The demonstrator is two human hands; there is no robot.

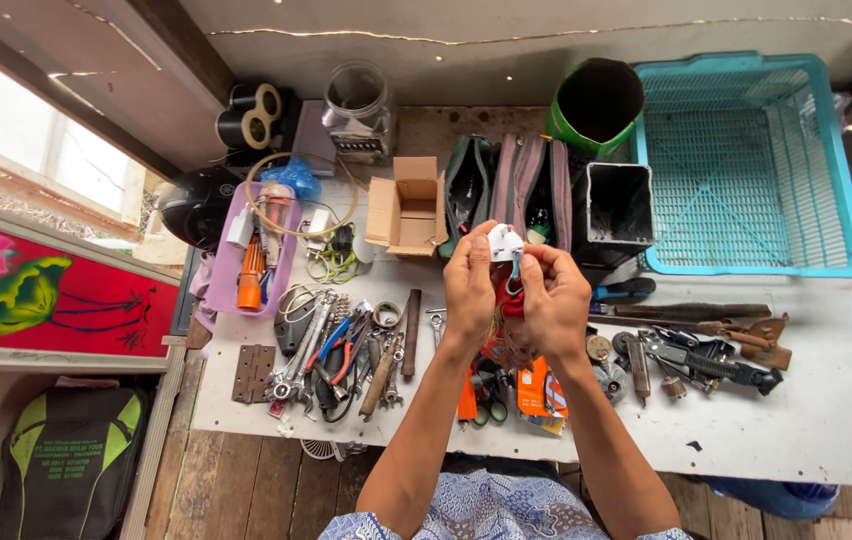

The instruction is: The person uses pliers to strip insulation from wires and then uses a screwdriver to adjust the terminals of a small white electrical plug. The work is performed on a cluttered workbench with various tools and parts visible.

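We pinch a small white plug [505,242] between both hands, left hand [469,285] and right hand [554,300], above the cluttered table [806,420]. We should keep it steady, thumbs braced, well clear of the cardboard box [408,207] and pliers [344,345].

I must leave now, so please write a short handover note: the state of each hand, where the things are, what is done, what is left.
Left hand: fingers pinch the small white part, raised above the white table.
Right hand: grips the same piece lower, at its red part.
Other things: pliers and wrenches lie left, open cardboard box and teal basket behind.
Done or left: cannot tell.
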